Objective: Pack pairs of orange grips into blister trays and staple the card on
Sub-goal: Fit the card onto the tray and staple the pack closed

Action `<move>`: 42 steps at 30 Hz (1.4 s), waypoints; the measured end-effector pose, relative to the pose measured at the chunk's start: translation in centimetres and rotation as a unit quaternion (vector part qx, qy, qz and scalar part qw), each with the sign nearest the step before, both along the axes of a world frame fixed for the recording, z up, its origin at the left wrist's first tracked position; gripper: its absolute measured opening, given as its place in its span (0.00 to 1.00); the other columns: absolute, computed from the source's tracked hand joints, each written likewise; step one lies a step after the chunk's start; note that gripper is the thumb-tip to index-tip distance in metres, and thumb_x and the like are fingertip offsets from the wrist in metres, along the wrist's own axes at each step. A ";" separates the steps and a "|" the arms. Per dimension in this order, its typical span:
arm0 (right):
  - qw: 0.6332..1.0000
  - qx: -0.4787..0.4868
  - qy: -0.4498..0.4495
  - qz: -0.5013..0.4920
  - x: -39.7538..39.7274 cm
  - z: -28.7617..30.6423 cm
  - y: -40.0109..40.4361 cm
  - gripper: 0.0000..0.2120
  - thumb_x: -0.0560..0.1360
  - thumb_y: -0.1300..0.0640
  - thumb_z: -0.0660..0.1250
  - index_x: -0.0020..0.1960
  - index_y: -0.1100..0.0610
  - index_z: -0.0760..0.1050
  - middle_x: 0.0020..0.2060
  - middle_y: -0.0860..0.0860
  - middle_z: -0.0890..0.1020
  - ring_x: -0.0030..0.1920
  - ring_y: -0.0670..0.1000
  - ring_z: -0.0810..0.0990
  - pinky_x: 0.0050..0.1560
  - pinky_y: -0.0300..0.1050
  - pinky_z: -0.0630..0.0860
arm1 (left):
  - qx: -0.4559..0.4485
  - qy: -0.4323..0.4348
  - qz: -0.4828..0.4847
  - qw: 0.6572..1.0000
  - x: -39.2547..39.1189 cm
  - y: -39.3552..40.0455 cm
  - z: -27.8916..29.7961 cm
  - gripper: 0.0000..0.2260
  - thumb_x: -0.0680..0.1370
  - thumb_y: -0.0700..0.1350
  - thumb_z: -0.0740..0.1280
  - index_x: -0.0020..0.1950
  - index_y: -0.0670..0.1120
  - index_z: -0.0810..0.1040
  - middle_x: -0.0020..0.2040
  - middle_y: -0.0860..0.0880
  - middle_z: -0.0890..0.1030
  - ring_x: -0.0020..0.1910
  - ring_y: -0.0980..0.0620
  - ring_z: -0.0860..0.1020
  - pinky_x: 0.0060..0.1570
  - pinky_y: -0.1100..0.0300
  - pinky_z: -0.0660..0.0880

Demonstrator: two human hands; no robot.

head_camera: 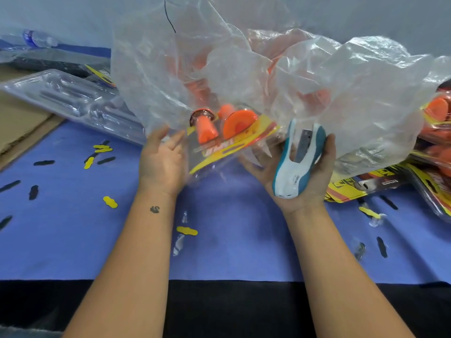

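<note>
Between my hands, a clear blister tray (195,167) is tilted up off the table. It holds two orange grips (207,130) (238,125) and is backed by a yellow card (219,152). My left hand (161,162) is palm-up with fairly straight fingers against the tray's left edge. My right hand (305,181) cradles a teal-and-white stapler (295,167) in its palm, thumb curled round its side, fingertips reaching under the pack's right edge. A large crumpled clear plastic bag (170,69) with more orange grips inside hangs over the pack's far end.
Empty clear blister trays (73,98) lie at the left on cardboard (19,123). Printed yellow cards (353,186) and packed orange sets (436,132) pile up at the right. Yellow and black punch-out scraps (109,202) dot the blue table cover (231,252). A water bottle (36,39) lies far left.
</note>
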State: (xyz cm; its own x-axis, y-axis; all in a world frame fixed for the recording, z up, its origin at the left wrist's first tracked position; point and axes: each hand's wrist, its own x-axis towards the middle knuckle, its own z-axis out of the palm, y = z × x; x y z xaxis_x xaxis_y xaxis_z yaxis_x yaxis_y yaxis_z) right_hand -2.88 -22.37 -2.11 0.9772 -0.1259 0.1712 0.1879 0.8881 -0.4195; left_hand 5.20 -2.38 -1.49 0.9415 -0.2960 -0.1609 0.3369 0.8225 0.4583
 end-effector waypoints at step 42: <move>0.946 -0.268 0.156 -0.092 1.2 0.8 2.5 0.27 0.73 0.43 0.64 0.69 0.52 0.72 0.62 0.48 0.81 0.57 0.53 0.83 0.50 0.50 0.79 | 0.193 -0.072 0.020 0.978 0.3 -2.3 -0.3 0.07 0.79 0.38 0.65 0.45 0.46 0.81 0.38 0.49 0.84 0.36 0.52 0.83 0.35 0.57 0.81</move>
